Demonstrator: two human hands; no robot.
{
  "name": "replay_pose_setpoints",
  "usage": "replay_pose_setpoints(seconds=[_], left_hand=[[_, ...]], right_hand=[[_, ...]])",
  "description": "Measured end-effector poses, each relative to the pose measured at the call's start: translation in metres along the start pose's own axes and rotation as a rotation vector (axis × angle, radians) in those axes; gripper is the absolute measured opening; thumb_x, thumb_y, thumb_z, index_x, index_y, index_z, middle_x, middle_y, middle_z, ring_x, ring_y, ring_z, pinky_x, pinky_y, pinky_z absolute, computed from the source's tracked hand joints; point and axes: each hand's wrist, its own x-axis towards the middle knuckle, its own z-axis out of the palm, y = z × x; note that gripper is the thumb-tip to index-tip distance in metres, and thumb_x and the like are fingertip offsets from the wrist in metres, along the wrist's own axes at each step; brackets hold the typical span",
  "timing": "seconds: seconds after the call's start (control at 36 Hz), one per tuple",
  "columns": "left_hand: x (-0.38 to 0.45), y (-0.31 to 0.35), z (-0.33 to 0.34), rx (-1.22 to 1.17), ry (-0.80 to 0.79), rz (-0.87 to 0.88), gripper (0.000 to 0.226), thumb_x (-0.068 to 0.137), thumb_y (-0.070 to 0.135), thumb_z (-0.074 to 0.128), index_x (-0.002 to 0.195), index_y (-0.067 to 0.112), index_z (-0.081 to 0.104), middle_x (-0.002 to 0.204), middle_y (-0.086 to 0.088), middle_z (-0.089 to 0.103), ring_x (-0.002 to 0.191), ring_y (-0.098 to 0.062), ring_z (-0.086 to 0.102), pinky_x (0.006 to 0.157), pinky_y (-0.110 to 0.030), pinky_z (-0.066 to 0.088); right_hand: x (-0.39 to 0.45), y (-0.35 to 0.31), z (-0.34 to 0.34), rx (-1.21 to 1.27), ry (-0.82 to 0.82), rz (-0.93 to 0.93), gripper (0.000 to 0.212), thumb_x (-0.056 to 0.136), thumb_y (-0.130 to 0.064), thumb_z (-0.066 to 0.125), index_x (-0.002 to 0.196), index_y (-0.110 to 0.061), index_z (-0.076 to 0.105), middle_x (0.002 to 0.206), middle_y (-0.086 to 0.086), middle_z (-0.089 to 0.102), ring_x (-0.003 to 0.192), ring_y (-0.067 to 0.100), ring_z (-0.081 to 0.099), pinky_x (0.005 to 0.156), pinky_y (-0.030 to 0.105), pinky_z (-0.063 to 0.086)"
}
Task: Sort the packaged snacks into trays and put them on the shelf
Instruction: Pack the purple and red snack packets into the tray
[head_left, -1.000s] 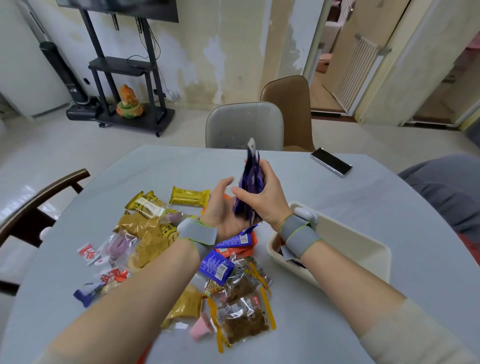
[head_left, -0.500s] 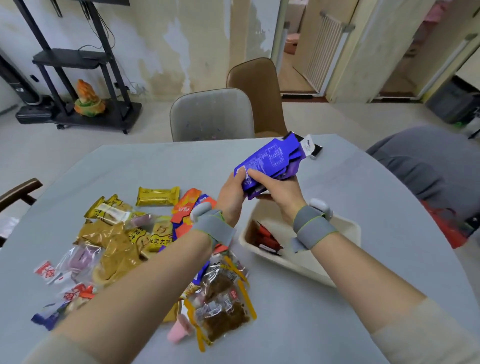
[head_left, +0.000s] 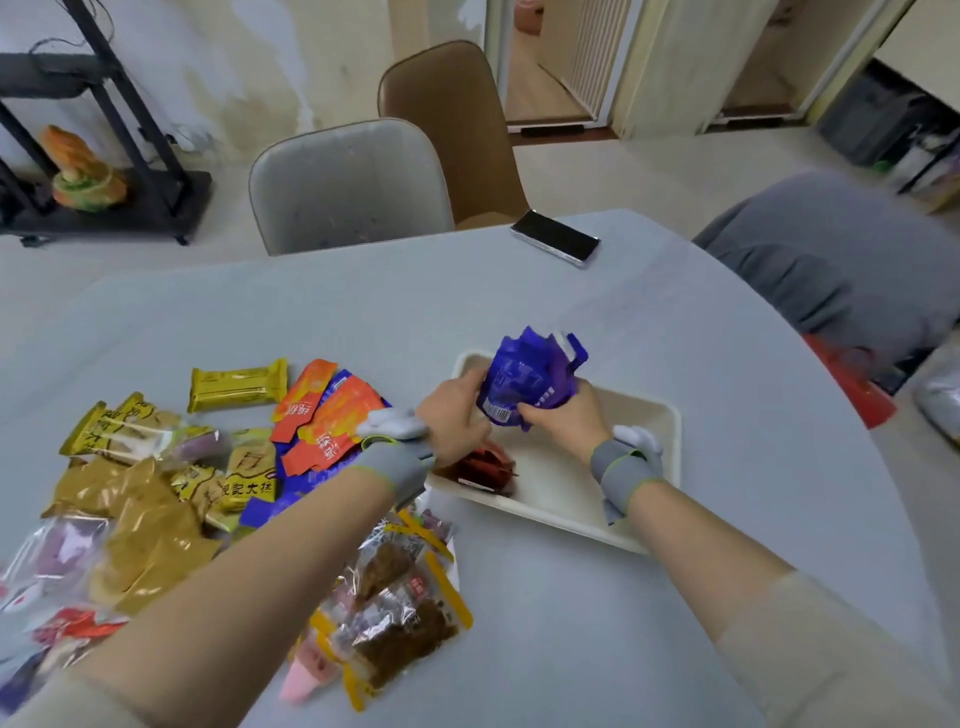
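Both hands hold a bunch of purple packets (head_left: 530, 382) over the far end of the white tray (head_left: 657, 410). The left hand (head_left: 457, 413) curls round the bunch's left side and the right hand (head_left: 563, 421) pinches its lower right edge; the packets stand up out of the grip, crumpled and slightly blurred.

The tray lies on the table (head_left: 519, 291) directly under the hands. Inside it, just below the left hand, lies a small heap of red packets (head_left: 488, 467), partly hidden by the left wrist; the part of the tray below the right hand is bare.

Left of the left hand the unsorted snacks are spread out: orange packets (head_left: 332, 410) nearest the wrist, a gold bar (head_left: 238, 383) beyond them, then yellow packets (head_left: 156, 467) further left. Under the left forearm, nearer the person, are clear packets (head_left: 400, 597) with brown contents, and a pink packet (head_left: 306, 675).

Beyond the hands a phone (head_left: 555, 237) lies at the table's far edge, with a grey chair (head_left: 348, 182) and a brown chair (head_left: 447, 124) behind it.
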Motion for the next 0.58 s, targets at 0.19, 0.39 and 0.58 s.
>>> replay_pose_setpoints(seconds=[0.19,0.39,0.58], left_hand=[[0.026,-0.007,0.018,0.404,0.084,-0.011,0.046,0.082,0.022,0.055,0.127,0.017,0.045,0.117,-0.007,0.063,0.118,-0.027,0.053,0.108,-0.032,0.022],[0.036,-0.014,0.012,0.358,0.145,0.069,0.092,0.067,0.037,0.077,0.142,0.013,0.029,0.130,-0.007,0.044,0.116,-0.028,0.044,0.095,-0.033,0.037],[0.047,-0.013,0.010,0.297,0.084,0.075,0.072,0.069,0.033,0.076,0.129,0.017,0.041,0.119,-0.005,0.051,0.105,-0.028,0.051,0.086,-0.028,0.035]], right_hand=[[0.005,0.017,0.021,-0.338,-0.113,-0.069,0.025,0.078,-0.011,0.069,0.103,-0.007,0.065,0.098,0.017,0.069,0.093,0.031,0.063,0.076,0.033,0.045],[0.025,0.023,0.024,-0.465,-0.249,-0.090,0.026,0.074,-0.015,0.070,0.068,-0.027,0.047,0.070,-0.006,0.054,0.073,0.018,0.054,0.059,0.022,0.031],[0.034,0.022,0.027,-0.700,-0.253,-0.073,0.010,0.080,-0.026,0.064,0.081,-0.022,0.055,0.082,0.005,0.058,0.079,0.027,0.058,0.062,0.027,0.035]])
